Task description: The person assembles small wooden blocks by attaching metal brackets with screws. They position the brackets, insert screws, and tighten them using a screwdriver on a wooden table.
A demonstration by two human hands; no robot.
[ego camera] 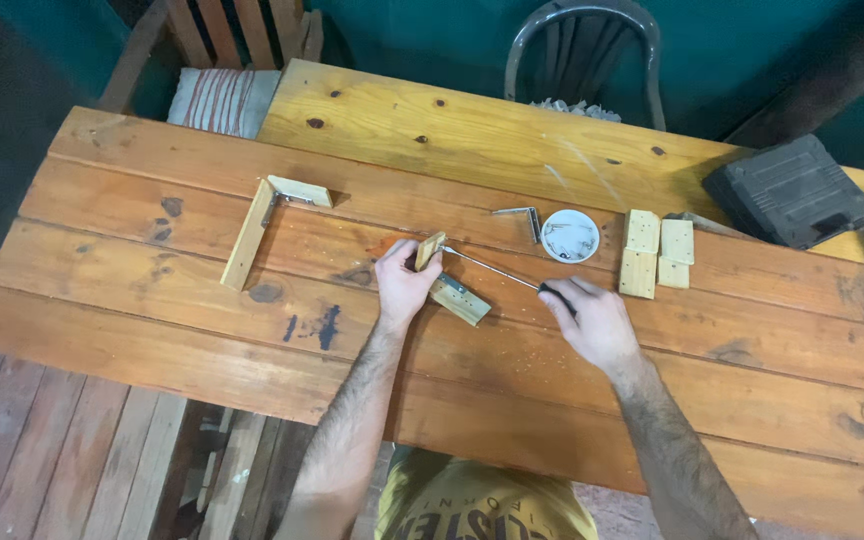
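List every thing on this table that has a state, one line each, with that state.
Left hand: gripping the wood corner piece.
Wood corner piece: two blocks at a right angle, held.
Right hand: closed on the screwdriver.
Screwdriver: tip at the corner piece.
Finished wood angle: lying flat, untouched.
Small white dish: upright, small metal parts inside.
Loose metal bracket: lying free.
Dark tool case: closed.

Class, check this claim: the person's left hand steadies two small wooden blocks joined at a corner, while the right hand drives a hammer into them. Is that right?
Not quite. The head view shows the right hand holding a screwdriver, not a hammer, its thin shaft pointing at the joint. The rest stands: the left hand steadies the two small wooden blocks joined at a corner on the wooden table.
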